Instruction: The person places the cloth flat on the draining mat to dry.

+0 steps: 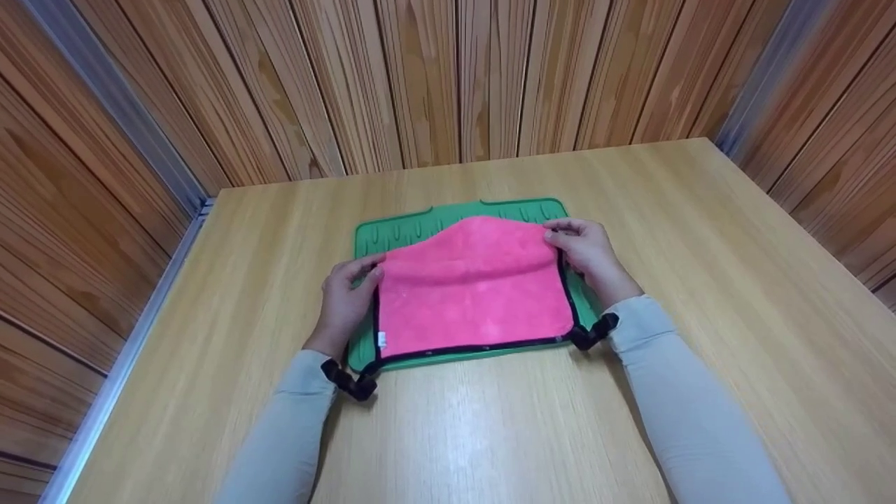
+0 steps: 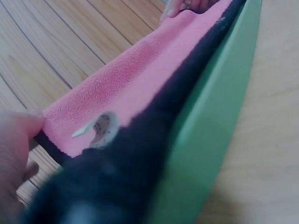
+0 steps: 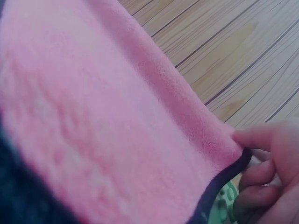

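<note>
A pink cloth with dark edging lies over a green ridged mat in the head view. My left hand pinches the cloth's left edge near its far corner. Opposite it, my right hand pinches the right edge near the far corner. Between the two hands the far part of the cloth is lifted and bulges upward. A small white tag shows on the cloth in the left wrist view. From the right wrist, the thumb presses on the pink face, with curled fingers behind the dark border.
The mat lies on a light wooden table. Wood-plank walls rise behind the table and at both sides. Dark straps hang at the wrists, close to the cloth's near corners.
</note>
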Demonstrator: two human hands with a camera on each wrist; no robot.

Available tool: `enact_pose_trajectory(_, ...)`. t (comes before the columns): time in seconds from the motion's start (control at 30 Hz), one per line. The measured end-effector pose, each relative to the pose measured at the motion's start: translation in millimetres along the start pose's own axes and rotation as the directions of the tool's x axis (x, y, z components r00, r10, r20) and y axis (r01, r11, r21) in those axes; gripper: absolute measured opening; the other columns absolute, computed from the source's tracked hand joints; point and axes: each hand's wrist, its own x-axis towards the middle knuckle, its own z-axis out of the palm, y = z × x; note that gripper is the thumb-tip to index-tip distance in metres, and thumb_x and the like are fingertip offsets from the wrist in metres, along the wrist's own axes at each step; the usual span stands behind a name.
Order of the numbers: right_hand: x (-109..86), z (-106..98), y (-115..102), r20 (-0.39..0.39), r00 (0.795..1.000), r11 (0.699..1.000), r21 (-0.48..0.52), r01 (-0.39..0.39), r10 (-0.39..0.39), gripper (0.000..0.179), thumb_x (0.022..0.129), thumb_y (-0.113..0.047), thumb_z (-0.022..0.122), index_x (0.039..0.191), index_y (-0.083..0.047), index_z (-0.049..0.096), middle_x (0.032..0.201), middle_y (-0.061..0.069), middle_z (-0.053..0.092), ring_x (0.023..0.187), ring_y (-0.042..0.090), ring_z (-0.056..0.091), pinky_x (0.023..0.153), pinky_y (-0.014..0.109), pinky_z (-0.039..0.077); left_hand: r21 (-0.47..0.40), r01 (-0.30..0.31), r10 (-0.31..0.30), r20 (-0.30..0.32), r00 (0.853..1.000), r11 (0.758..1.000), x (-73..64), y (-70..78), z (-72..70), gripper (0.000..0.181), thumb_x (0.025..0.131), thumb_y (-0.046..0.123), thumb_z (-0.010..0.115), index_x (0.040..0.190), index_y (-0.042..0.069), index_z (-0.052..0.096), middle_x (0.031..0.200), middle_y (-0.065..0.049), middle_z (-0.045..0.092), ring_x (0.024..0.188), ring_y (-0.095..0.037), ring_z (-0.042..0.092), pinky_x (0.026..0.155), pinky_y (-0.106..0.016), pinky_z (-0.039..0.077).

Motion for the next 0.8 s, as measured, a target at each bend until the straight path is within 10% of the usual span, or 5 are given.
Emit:
enact_pose_trajectory(0.47,-3.4,-5.0,3.8,-0.043,0.99,0.966,0.216,0.141,-0.134,0.015,0.107,-0.015,0.075,0.101,-0.027,0.081,0.077,-0.016,0.068,0.051,0.005,0.041,0.05,0.02,0.036,-0.109,-0.119,0.115,-0.043,0.992,0.987,-7.0,-0.6,-3.0,0.03,0.11,0.007,0.07,0.139,0.005,0.077,0.128,-0.009,0.063,0.133,-0.025,0.053,0.124,-0.049,0.042)
enact_pose_trajectory(0.63,-3.5,-10.9,8.3,0.089,0.99,0.992,0.067,0.108,-0.114,0.011,0.108,-0.014,0.068,0.111,-0.024,0.072,0.069,-0.016,0.056,0.052,0.004,0.042,0.052,0.02,0.037,-0.076,-0.007,0.014,0.081,0.997,0.997,-6.3,-0.3,-3.9,0.043,0.108,0.005,0.063,0.15,0.013,0.069,0.134,-0.011,0.056,0.133,-0.027,0.049,0.11,-0.042,0.043)
enact_pose_trajectory(0.8,-3.5,-11.1,10.1,0.209,0.976,0.993,-0.095,0.075,-0.054,0.029,0.107,-0.014,0.063,0.136,-0.013,0.063,0.067,-0.013,0.048,0.053,0.005,0.041,0.052,0.02,0.035,0.031,0.054,-0.059,0.188,0.981,0.998,-6.0,1.3,-4.0,0.059,0.108,0.009,0.059,0.165,0.024,0.059,0.166,-0.018,0.045,0.16,-0.038,0.027,0.13,-0.061,0.033)
